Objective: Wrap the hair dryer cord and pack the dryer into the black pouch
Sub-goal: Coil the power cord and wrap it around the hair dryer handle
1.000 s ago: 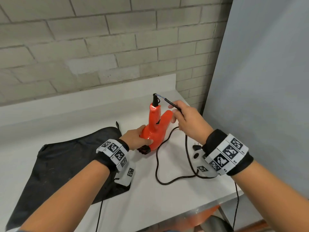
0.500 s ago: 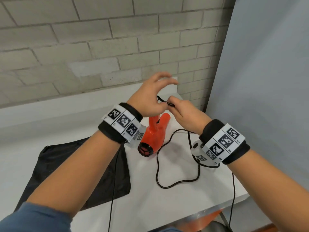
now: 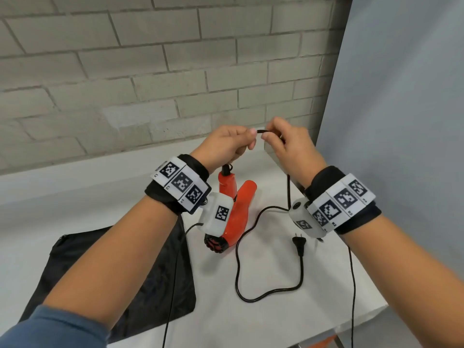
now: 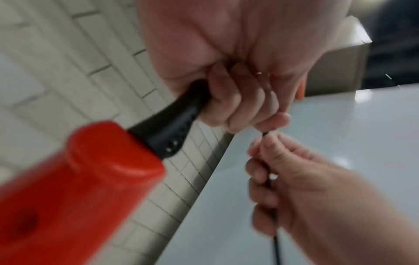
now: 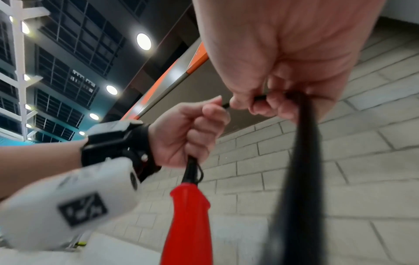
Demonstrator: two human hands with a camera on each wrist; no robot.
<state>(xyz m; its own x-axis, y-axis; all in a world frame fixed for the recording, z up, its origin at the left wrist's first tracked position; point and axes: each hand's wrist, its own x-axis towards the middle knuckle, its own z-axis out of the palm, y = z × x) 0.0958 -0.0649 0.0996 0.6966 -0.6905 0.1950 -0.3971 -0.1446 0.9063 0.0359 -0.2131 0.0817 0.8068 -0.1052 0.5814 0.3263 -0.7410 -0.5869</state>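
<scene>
The orange-red hair dryer (image 3: 236, 212) stands handle up over the white table (image 3: 263, 317), its black grille end low beside the pouch. My left hand (image 3: 226, 144) is curled round the black cord where it leaves the handle, at the strain relief (image 4: 172, 130). My right hand (image 3: 283, 144) pinches the cord (image 3: 261, 131) just to the right of it, the short stretch between them taut. From the right hand the cord drops, loops over the table (image 3: 251, 297) and ends at the plug (image 3: 299, 244). The black pouch (image 3: 155, 285) lies flat at the left.
A grey brick wall (image 3: 150, 71) rises behind the table and a grey panel (image 3: 401, 121) closes the right side. The table's front right edge (image 3: 364, 315) is close to the cord loop. Thin camera cables (image 3: 352, 285) hang from both wrists.
My left hand left the dryer body, rose and took the cord at the handle's top. Both hands now sit higher, and the plug lies in view on the table.
</scene>
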